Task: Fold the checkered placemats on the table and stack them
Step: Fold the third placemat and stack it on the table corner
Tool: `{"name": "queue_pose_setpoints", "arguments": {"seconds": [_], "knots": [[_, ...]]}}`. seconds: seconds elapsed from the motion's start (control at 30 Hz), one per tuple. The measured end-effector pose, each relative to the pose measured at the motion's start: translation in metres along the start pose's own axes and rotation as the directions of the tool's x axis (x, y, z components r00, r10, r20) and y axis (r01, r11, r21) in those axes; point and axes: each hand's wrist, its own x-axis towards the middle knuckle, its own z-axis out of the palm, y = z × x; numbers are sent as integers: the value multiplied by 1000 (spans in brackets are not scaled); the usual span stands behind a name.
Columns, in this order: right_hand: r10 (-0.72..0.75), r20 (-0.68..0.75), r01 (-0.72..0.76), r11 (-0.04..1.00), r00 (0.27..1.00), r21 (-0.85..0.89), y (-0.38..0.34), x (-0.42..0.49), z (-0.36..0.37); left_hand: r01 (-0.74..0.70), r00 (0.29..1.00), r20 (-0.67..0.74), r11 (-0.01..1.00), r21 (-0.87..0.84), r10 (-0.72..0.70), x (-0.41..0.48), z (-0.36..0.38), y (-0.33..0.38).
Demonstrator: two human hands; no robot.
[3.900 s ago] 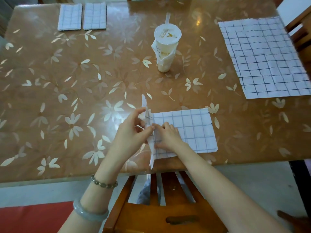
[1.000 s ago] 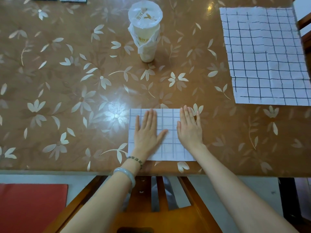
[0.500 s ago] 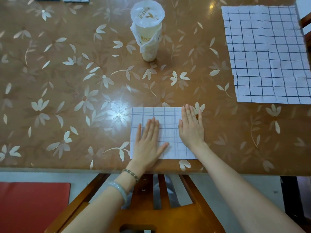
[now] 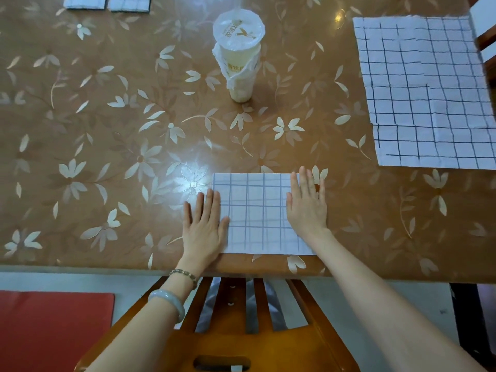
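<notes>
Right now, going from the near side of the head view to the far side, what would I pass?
Wooden chair → nearest placemat → drink cup → two folded placemats.

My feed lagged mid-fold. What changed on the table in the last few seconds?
The fold got finished: both hands let go of the raised flap. The left hand and right hand now press flat on the newly folded placemat, having slid apart to its left and right edges. The cup, the unfolded placemat and the two far placemats stayed put.
</notes>
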Motion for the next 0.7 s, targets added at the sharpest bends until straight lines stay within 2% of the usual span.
{"name": "queue_pose_setpoints", "arguments": {"seconds": [0.07, 0.13, 0.2, 0.27, 0.37, 0.53, 0.63, 0.7], "knots": [[36, -27, -37, 999, 999, -26, -8, 1, -7, -1, 1000, 12, 1000, 4, 1, 1, -2, 1], [60, -71, -59, 998, 996, 19, -21, 0, -18, 0, 999, 32, 1000, 11, 0, 1, -4, 2], [-6, -128, 20, 994, 992, 110, -35, -3, -27, -4, 1000, 31, 1000, 29, 3, 1, -8, 4], [-107, -76, 121, 972, 991, 200, -46, -10, -29, 0, 1000, 10, 1000, 31, 0, 1, -13, 8], [-114, 85, 88, 960, 990, 266, -49, -19, -24, 38, 998, -48, 999, -24, -39, 3, -21, 16], [-77, 107, 39, 947, 991, 320, -46, -19, -20, 157, 979, -75, 936, -316, -189, 9, -33, 28], [-62, 109, 22, 940, 992, 340, -46, -20, -19, 216, 964, -20, 828, -518, -264, 14, -37, 32], [-59, 107, 18, 937, 992, 350, -45, -20, -19, 231, 953, 4, 716, -659, -304, 16, -40, 33]]}}
